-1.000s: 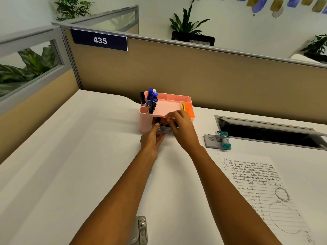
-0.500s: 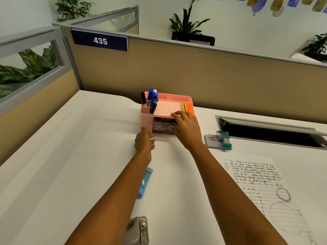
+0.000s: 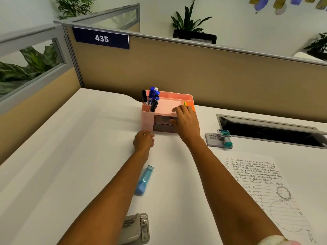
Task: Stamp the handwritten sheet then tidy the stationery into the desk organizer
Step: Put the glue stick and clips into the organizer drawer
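Observation:
The pink desk organizer (image 3: pixel 146 119) stands at the back of the white desk, with several blue and black pens (image 3: pixel 152 97) upright in its left compartment. Its dark front drawer (image 3: pixel 161 122) sits flush. My right hand (image 3: pixel 186 122) rests on the organizer's right front, fingers spread on top and thumb against the drawer. My left hand (image 3: pixel 143 141) lies loosely curled on the desk by the organizer's front left corner, holding nothing. The handwritten sheet (image 3: pixel 261 183) lies at the right. A teal stamp (image 3: pixel 224 137) sits on a grey ink pad (image 3: pixel 211 140) beyond it.
A translucent blue stapler-like item (image 3: pixel 144 180) lies between my forearms. A grey hole punch (image 3: pixel 135 228) sits at the near edge. A recessed cable opening (image 3: pixel 269 131) is at the back right. Beige partition walls (image 3: pixel 194 73) close the desk's back and left.
The drawer, pulled out a second ago with both hands at it, has been pushed in. My left hand has drawn back to the desk, uncovering the blue item.

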{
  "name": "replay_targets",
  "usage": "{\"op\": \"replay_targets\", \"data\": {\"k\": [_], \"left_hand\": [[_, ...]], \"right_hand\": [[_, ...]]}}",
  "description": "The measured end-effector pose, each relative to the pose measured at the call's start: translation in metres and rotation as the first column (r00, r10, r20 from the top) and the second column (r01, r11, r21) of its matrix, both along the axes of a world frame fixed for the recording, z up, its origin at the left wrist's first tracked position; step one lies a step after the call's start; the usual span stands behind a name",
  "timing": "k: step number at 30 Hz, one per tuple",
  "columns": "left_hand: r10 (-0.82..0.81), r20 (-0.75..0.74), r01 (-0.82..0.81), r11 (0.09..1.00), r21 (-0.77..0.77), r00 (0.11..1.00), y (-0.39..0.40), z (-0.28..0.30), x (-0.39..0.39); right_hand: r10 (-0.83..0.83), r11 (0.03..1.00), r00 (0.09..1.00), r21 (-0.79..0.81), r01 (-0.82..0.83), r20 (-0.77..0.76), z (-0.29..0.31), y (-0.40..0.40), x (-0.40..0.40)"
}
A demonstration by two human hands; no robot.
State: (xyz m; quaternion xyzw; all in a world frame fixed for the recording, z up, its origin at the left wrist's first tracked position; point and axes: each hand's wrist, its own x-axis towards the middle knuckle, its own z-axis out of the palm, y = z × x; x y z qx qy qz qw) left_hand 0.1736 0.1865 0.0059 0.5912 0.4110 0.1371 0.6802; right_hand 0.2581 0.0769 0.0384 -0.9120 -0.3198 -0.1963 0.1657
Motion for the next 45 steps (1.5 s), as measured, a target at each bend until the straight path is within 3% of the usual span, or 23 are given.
{"op": "replay_targets", "data": {"k": [9,17,22,25,29,31,33,35,45], "left_hand": [[-0.159,-0.113,0.178,0.966,0.19,0.981,-0.005,0.008,-0.038],[-0.389,-0.419,0.55,0.736,0.394,0.821,-0.018,0.013,-0.087],[-0.411,-0.489,0.628,0.624,0.465,0.77,-0.026,0.01,-0.11],[-0.368,-0.485,0.598,0.623,0.505,0.793,-0.033,0.008,-0.121],[-0.299,-0.353,0.443,0.769,0.462,0.887,-0.037,0.016,-0.13],[-0.305,-0.231,0.366,0.882,0.296,0.924,-0.036,0.025,-0.133],[-0.332,-0.08,0.335,0.942,0.024,0.94,-0.034,0.035,-0.14],[-0.349,-0.039,0.343,0.933,-0.106,0.936,-0.03,0.042,-0.147],[-0.368,-0.112,0.35,0.924,-0.153,0.923,-0.009,0.063,-0.169]], "right_hand": [[-0.005,0.981,1.0,0.196,0.007,-0.012,-0.005,-0.003,-0.048],[-0.028,0.987,0.984,0.152,0.055,-0.174,-0.01,-0.014,-0.099],[-0.027,0.979,0.975,0.194,0.071,-0.219,-0.014,-0.023,-0.125],[0.011,0.945,0.942,0.311,0.1,-0.334,-0.018,-0.028,-0.142],[0.119,0.818,0.772,0.502,0.28,-0.625,-0.021,-0.033,-0.166],[0.226,0.778,0.606,0.515,0.359,-0.763,-0.022,-0.034,-0.178],[0.366,0.739,0.427,0.537,0.406,-0.827,-0.02,-0.032,-0.189],[0.451,0.714,0.344,0.564,0.415,-0.823,-0.013,-0.03,-0.196],[0.591,0.707,0.118,0.582,0.401,-0.798,0.011,-0.032,-0.214]]}}
